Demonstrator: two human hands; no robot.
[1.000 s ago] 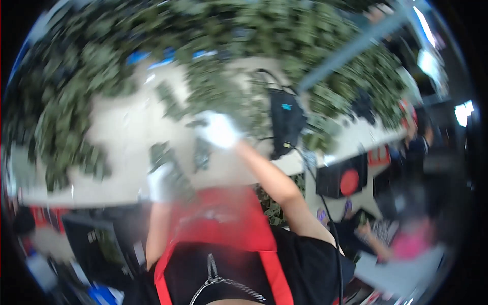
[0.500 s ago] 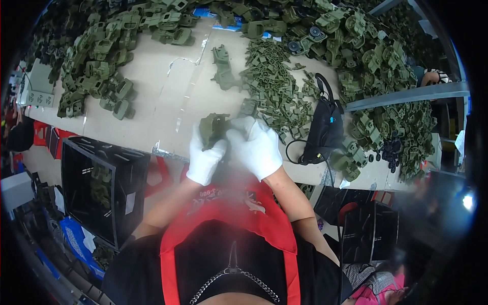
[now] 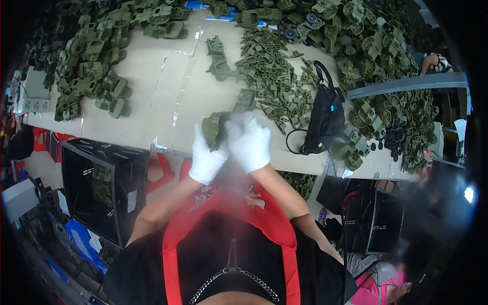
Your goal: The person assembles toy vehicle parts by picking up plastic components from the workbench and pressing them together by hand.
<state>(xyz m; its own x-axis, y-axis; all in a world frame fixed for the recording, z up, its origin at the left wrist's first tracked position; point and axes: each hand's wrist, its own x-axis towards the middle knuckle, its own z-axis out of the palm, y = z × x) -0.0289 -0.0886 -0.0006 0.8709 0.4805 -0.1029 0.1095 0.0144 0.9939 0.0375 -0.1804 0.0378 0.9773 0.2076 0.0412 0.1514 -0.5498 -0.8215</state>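
Note:
My left hand (image 3: 207, 158), in a white glove, is closed around an olive-green moulded plastic part (image 3: 212, 131), held upright over the table's front edge. Pressed against that part's right side is my white-gloved right hand (image 3: 250, 143), its fingers bunched together. Haze blurs these fingertips, and whatever they may pinch is hidden. Just beyond the right hand, a green boxy part (image 3: 245, 100) lies on the table. Farther back rests a longer green plastic part (image 3: 218, 60), beside a heap of small green plastic pieces (image 3: 274, 76).
Piles of larger green parts cover the table's left (image 3: 94, 76) and right (image 3: 366, 51). A black pouch with a cord (image 3: 325, 119) lies right of the small pieces. Black crates stand below the table edge at left (image 3: 114, 203) and right (image 3: 385, 221). A metal bar (image 3: 406, 85) crosses the right side.
My right hand has moved left and closed in on the held green part. That part has turned a little in my left hand. The whole view has shifted slightly.

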